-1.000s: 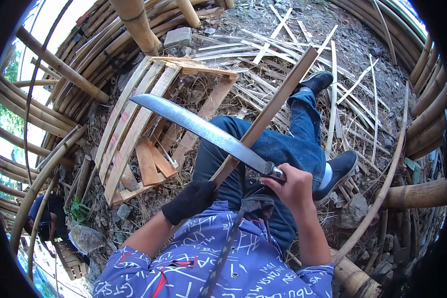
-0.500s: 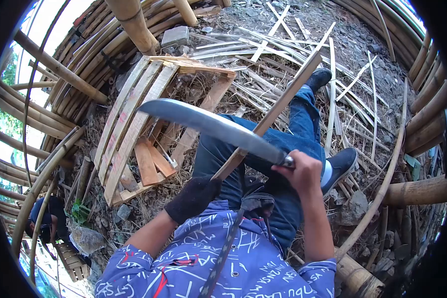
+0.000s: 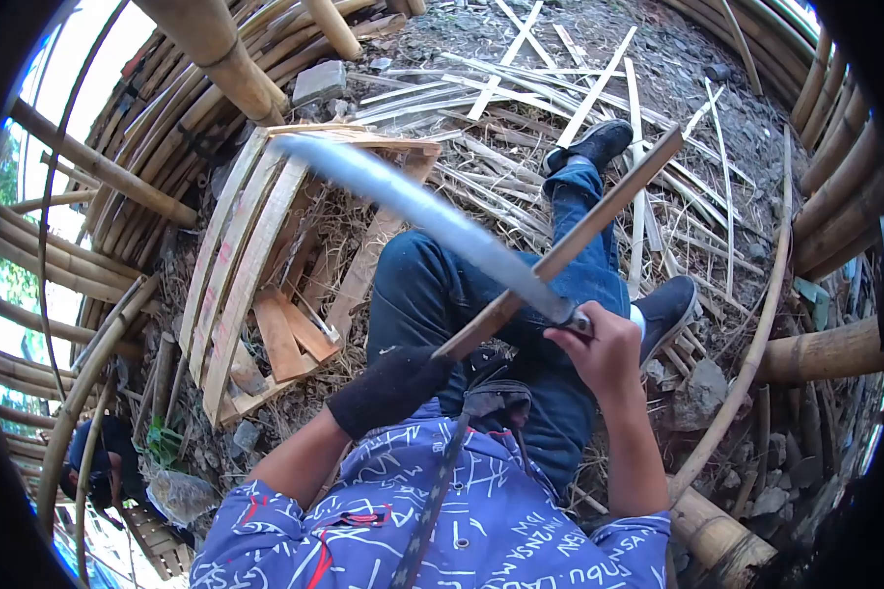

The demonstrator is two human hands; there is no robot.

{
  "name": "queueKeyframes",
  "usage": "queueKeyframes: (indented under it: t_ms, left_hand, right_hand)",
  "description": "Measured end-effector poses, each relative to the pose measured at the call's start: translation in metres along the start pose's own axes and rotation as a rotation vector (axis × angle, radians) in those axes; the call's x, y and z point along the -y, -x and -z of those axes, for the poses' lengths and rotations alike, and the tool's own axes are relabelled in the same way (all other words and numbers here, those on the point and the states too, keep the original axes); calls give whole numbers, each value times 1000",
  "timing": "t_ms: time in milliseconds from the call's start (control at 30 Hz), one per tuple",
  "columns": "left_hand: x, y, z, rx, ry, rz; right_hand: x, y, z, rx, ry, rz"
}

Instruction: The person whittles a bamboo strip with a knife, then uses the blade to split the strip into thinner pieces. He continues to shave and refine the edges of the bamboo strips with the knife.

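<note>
In a dark glove, my left hand (image 3: 388,391) grips the lower end of a long flat bamboo strip (image 3: 614,201). From there the strip slants up to the right over my bent legs. My bare right hand (image 3: 602,355) is closed round the handle of a machete (image 3: 432,224). Its broad blade points to the upper left and crosses the strip near the handle end, a little blurred along its length. Between my arms, a dark strap and pouch (image 3: 496,402) hang at my waist.
A slatted wooden crate (image 3: 255,255) lies on its side at my left. Thin bamboo strips (image 3: 521,88) are scattered beyond my feet. Bamboo poles (image 3: 118,177) enclose both sides. Another person (image 3: 103,456) bends over at far left. Rocks (image 3: 702,398) lie near my right shoe.
The machete blade has swung, its tip now higher up. The strip's far end has shifted right and down, and my left hand has moved slightly right. The whole view has shifted a little.
</note>
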State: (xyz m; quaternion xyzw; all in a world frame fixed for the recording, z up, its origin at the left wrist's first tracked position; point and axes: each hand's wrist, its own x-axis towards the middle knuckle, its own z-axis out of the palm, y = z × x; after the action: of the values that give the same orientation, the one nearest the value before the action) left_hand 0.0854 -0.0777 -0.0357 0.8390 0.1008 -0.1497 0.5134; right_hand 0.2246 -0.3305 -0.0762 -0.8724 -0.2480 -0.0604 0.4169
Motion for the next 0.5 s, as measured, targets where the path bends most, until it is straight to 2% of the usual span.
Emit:
queueKeyframes:
  t_ms: [67,200,267,300,367,400,433,467,500]
  left_hand:
    - [-3,3,1,128,142,84]
    - [18,14,4,186,175,124]
    - [34,13,-3,68,-231,-368]
    - [32,10,-5,70,-230,-373]
    - [18,6,-11,150,-48,-162]
    - [10,3,-10,156,-49,-162]
    - [2,-2,-8,182,87,9]
    - [-3,-5,-7,208,218,182]
    - [-3,-6,-8,220,208,183]
  right_hand:
    - [-5,-5,-3,33,37,152]
    - [-40,-16,11,-34,129,46]
    - [-56,-16,16,-97,104,-235]
    - [-55,-13,16,-101,108,-236]
    - [-42,5,11,-24,-27,-267]
    - [-33,15,6,26,-99,-233]
    - [-25,19,4,23,-99,-243]
    - [-18,23,4,33,-41,-89]
    - [-15,26,5,39,19,66]
